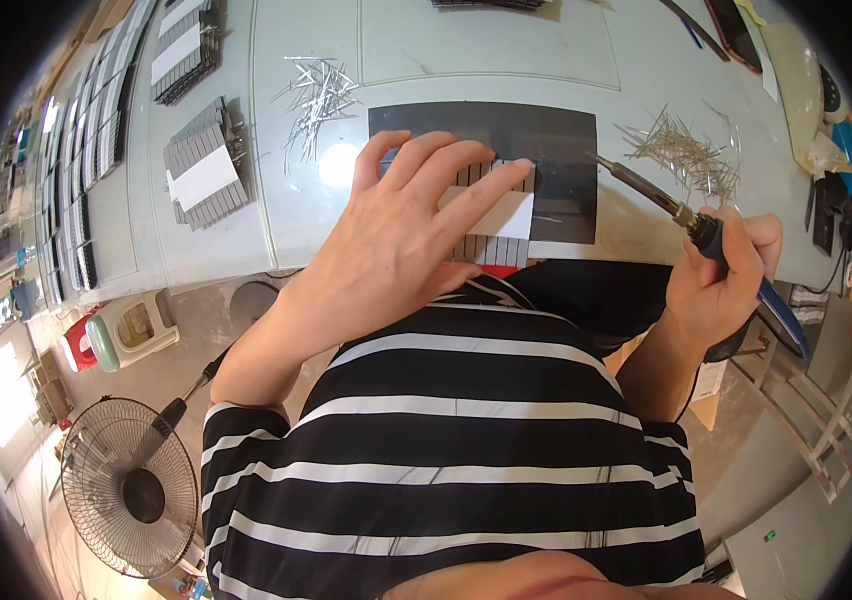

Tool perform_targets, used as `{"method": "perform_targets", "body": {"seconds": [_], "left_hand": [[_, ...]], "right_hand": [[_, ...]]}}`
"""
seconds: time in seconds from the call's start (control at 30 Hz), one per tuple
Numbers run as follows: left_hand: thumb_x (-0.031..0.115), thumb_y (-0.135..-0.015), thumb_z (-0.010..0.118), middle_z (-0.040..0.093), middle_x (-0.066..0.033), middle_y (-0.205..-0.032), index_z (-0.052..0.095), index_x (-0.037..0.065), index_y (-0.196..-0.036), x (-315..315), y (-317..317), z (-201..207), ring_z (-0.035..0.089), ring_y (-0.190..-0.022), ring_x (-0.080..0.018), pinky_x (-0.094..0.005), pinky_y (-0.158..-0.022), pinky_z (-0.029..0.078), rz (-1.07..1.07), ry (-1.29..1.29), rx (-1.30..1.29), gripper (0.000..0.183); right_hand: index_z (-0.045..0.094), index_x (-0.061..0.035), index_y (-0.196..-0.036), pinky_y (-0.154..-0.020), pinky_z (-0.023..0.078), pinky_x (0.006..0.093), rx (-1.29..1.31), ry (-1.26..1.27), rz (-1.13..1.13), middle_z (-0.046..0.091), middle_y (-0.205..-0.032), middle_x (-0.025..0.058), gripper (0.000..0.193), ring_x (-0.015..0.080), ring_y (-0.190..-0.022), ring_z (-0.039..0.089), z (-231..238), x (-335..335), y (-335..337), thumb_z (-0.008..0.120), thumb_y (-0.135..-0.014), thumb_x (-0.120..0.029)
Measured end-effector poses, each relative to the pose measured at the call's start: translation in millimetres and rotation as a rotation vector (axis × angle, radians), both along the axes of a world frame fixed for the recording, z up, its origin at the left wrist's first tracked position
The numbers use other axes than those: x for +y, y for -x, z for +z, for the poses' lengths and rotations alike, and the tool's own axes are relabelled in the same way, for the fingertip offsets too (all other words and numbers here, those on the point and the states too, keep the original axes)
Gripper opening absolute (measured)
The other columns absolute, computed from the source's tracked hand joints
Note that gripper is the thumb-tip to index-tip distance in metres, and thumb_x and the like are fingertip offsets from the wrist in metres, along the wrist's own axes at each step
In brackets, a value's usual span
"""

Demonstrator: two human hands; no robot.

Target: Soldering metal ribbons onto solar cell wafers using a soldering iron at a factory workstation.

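My left hand (396,225) lies across a row of narrow grey strips (508,172) banded by a white strip. Its index fingertip presses at the far edge and its thumb sits by the near edge, holding the row; the other fingers reach over a black mat (571,150) beneath. Much of the row is hidden under the hand. In my right hand (721,275) is a soldering iron (654,192) with a blue handle, gripped in closed fingers. The iron's pointed tip hovers near the mat's right edge, apart from the strips.
Loose piles of thin metal pins lie left (318,105) and right (691,155) of the mat. Banded strip bundles (206,165) and long rows of strips (96,130) fill the table's left side. A floor fan (131,490) stands lower left; a dark phone (734,35) lies far right.
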State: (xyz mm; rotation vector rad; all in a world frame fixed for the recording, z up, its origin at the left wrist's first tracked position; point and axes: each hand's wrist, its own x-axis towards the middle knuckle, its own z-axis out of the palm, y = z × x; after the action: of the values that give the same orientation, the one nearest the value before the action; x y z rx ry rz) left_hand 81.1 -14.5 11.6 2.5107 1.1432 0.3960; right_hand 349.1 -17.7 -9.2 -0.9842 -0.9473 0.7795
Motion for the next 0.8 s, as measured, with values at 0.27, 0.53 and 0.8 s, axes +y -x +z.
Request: {"method": "perform_targets", "body": {"seconds": [0.27, 0.53, 0.8], "left_hand": [[0.014, -0.057, 0.088, 0.052, -0.0107, -0.128, 0.047, 0.019, -0.146, 46.2, 0.3, 27.9, 0.049, -0.120, -0.0314, -0.0466, -0.106, 0.031, -0.003, -0.131, -0.029, 0.097], [0.028, -0.073, 0.085, 0.044, -0.0175, -0.141, 0.034, 0.015, -0.152, 175.2, -16.8, 51.6, 0.039, -0.133, -0.0367, -0.0515, -0.115, 0.026, 0.068, 0.012, 0.101, 0.094], [0.027, -0.073, 0.085, 0.043, -0.0159, -0.144, 0.035, 0.019, -0.152, 203.7, -19.9, 41.1, 0.038, -0.135, -0.0367, -0.0520, -0.115, 0.027, 0.017, 0.087, 0.184, 0.094]], "right_hand": [[0.052, 0.0004, -0.124, -0.046, 0.030, 0.0261, -0.481, -0.474, 0.061, 0.039, -0.089, 0.0096, 0.036, 0.0104, -0.056, 0.035, -26.4, -8.9, -61.7, 0.051, -0.091, 0.014], [0.037, -0.0046, -0.074, -0.047, 0.024, 0.0271, -0.073, -0.186, -0.019, 0.030, -0.060, 0.0010, 0.023, 0.0087, -0.047, 0.025, -5.0, -8.5, -25.1, 0.052, -0.092, -0.007], [0.048, -0.0010, -0.091, -0.048, 0.032, 0.0241, -0.059, -0.112, -0.080, 0.046, -0.068, 0.0047, 0.024, 0.0090, -0.051, 0.038, -12.7, -4.3, -25.7, 0.058, -0.096, -0.023]]}}
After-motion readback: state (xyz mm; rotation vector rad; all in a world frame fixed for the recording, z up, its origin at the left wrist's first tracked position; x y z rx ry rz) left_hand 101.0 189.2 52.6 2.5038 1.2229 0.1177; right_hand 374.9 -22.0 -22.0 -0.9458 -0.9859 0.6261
